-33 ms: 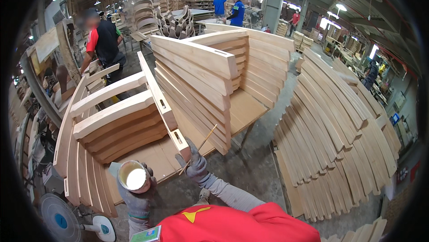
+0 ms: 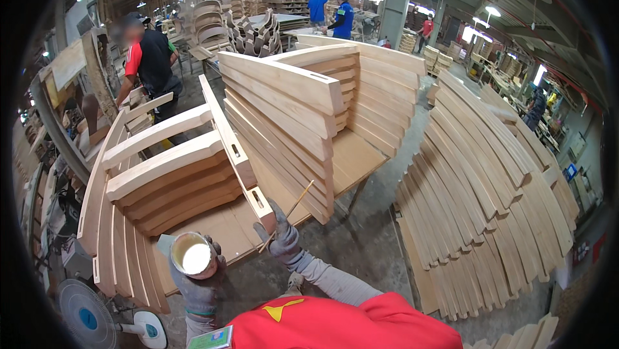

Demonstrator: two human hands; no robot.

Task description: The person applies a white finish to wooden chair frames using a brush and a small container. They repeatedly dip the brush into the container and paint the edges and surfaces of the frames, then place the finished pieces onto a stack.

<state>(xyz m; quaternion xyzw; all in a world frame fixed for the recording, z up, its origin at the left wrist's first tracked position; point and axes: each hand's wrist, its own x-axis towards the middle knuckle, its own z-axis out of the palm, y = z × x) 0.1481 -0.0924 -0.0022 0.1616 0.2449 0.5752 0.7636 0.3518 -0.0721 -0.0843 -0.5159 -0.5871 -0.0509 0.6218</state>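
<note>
Two gloved hands, well apart. Landmark: slotted rail end point(image 2: 265, 211), near right corner of a wooden frame stack point(image 2: 164, 169). Right hand point(image 2: 284, 243): at the rail end, nearer of the two, closed around a thin stick point(image 2: 298, 199); whether also gripping wood, cannot tell. Left hand point(image 2: 201, 292): left of and bodyward from the rail end, wrapped around a cup point(image 2: 186, 240) of white liquid point(image 2: 196, 259). Rail: long axis running away, leaning leftward; near end pointing toward right hand.
</note>
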